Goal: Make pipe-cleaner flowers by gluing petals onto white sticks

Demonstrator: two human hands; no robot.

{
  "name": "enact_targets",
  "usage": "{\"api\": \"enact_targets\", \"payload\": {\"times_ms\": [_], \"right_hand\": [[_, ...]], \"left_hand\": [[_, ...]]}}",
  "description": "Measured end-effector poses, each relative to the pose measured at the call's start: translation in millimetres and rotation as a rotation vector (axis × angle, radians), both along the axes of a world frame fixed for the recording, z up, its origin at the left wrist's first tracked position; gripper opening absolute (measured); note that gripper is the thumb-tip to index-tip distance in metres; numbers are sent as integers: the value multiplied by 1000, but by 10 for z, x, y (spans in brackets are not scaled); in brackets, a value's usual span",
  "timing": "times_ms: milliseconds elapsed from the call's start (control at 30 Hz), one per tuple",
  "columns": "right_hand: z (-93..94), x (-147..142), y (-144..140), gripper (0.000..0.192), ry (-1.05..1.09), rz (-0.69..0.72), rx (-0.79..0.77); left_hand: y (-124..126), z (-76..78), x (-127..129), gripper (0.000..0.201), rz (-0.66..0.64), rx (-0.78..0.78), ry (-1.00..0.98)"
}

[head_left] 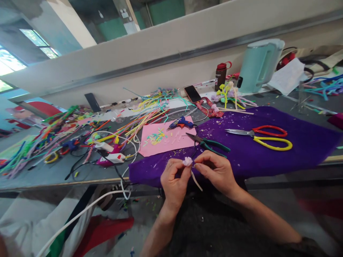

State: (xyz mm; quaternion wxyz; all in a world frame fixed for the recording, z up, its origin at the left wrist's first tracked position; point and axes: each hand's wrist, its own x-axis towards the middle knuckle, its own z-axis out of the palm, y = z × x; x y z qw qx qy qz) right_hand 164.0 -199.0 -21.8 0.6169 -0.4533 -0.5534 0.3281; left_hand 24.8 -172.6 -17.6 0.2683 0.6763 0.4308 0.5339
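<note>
Far left: loose pipe cleaners (50,135) lay heaped in many colours along the table.
Next along: a power strip (114,157) sat among tangled cords.
Pink sheet: the sheet (146,150) carried small green, yellow and pink bits (155,137); a blue glue gun (181,122) lay across its top right part.
Left hand: the hand (173,180) was raised in front of the cloth, thumb and finger clamped on the lilac puff.
Lilac puff: the small puff (187,161) was between the two hands, a pale stem (197,181) hanging below.
Pliers: the pliers (214,143) lay with their tip over the sheet's right edge.
Right hand: the hand (215,173) had thumb and fingertips just beside the puff; whether they gripped anything could not be told.
Bottle: a dark bottle (220,79) stood behind, red-capped.
Scissors: the scissors (252,133) lay on the purple cloth (302,130).
Kettle: a pale green kettle (257,67) stood upright near the wall.
</note>
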Motion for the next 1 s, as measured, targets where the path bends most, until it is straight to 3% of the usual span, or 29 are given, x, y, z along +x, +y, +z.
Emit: {"api": "enact_targets", "payload": {"times_ms": [500,1000], "right_hand": [[1,-50,48,5,-142,-124,87],[-6,-108,63,5,-198,-114,148]], "left_hand": [[19,-102,-6,8,28,104,186],[28,-153,-46,7,32,132,214]]}}
